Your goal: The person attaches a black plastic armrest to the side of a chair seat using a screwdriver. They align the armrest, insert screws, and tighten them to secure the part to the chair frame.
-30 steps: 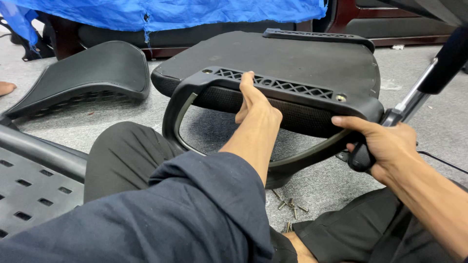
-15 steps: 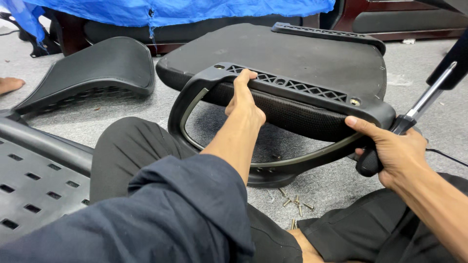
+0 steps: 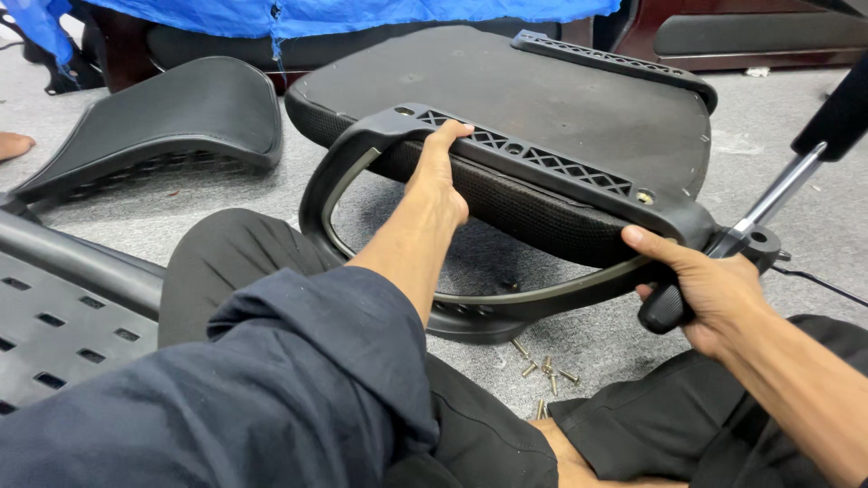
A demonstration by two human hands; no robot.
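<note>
The left hand point(image 3: 440, 181) now sits nearer the armrest's point(image 3: 506, 154) front corner, while the right hand point(image 3: 701, 289) grips the ratchet handle point(image 3: 665, 309) lower, thumb against the armrest end.

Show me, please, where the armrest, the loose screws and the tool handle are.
armrest point(image 3: 542, 167): head view, on its latticed mounting bar.
loose screws point(image 3: 545, 369): head view, on the middle of the small pile on the carpet.
tool handle point(image 3: 663, 312): head view, on the black grip below the right hand's fingers.
</note>
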